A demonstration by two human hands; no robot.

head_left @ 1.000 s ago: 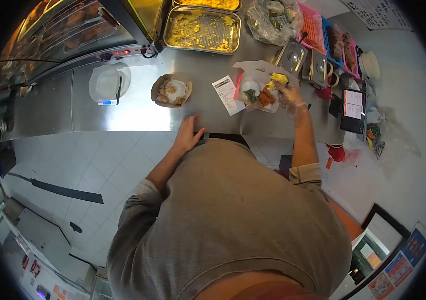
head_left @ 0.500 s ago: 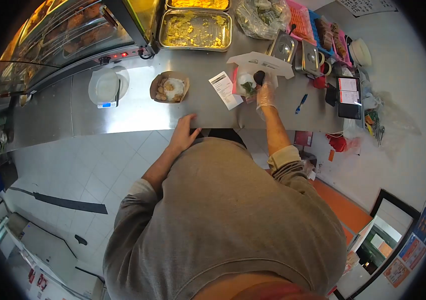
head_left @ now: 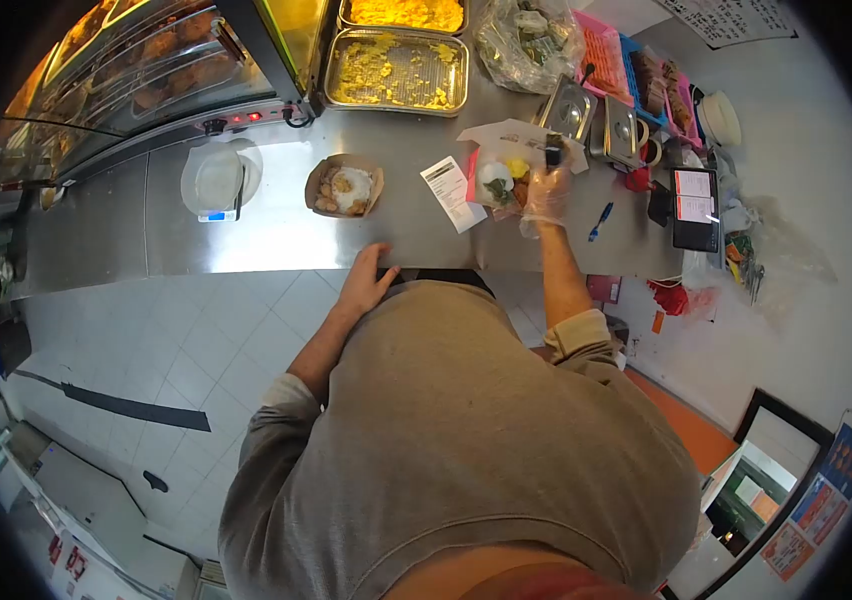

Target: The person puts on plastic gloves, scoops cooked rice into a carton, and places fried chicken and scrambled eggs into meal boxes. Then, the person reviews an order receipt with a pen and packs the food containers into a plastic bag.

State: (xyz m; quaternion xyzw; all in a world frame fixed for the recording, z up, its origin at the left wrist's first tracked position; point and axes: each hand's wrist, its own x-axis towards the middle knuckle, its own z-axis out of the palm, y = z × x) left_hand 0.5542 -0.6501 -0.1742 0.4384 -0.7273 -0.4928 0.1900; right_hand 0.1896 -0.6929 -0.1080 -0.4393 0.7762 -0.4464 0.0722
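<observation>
My right hand [head_left: 546, 198], in a clear plastic glove, is closed around a black utensil [head_left: 553, 150] whose exact kind I cannot make out. It is at the right side of an open takeaway box [head_left: 471, 175] with a raised white lid [head_left: 506, 133]. Inside the box are a white mound [head_left: 494, 172], green leaves [head_left: 498, 188], a yellow portion [head_left: 518, 168] and some brownish food. At the counter's front edge rests my left hand [head_left: 368, 282], bare and holding nothing, thumb apart from the fingers.
On the steel counter [head_left: 276, 235] are a brown food box [head_left: 344, 188], a printed receipt [head_left: 452, 194], a scale with a clear tub [head_left: 214, 178] and a blue pen [head_left: 601, 221]. Metal trays [head_left: 396, 72], a heated cabinet [head_left: 146, 75], lidded steel containers [head_left: 614, 135] and a tablet [head_left: 694, 208] surround them.
My right hand has shifted slightly right, with the black utensil drawn away from over the food. Yellow food now shows in the box. The left hand stays at the counter edge.
</observation>
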